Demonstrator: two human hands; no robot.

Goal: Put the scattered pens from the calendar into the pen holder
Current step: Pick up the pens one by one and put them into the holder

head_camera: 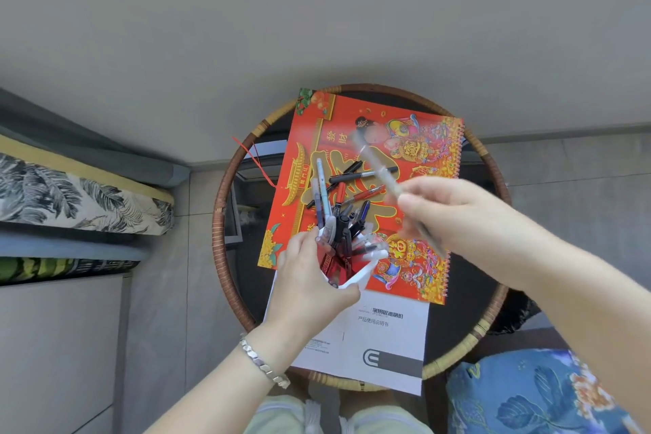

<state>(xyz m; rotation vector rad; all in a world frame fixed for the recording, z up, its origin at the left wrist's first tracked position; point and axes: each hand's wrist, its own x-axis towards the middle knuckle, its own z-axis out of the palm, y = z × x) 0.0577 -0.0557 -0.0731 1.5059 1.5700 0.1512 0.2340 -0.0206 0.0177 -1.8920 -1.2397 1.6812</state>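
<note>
Partly done: right hand (454, 218) clamped on blurred pen (378, 166); left hand (310, 287) gripping crowded white plastic pen holder (355, 277); several pens (355, 183) left at 12 o'clock on red paper calendar (419, 278).

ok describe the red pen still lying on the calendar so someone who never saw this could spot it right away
Start at the round wicker-rimmed table and the red and gold calendar lying on it. Near the calendar's middle, just beyond the white pen holder that the left hand grips, a few loose pens lie scattered. The red pen is the one with a red barrel beside the black pen.
</note>
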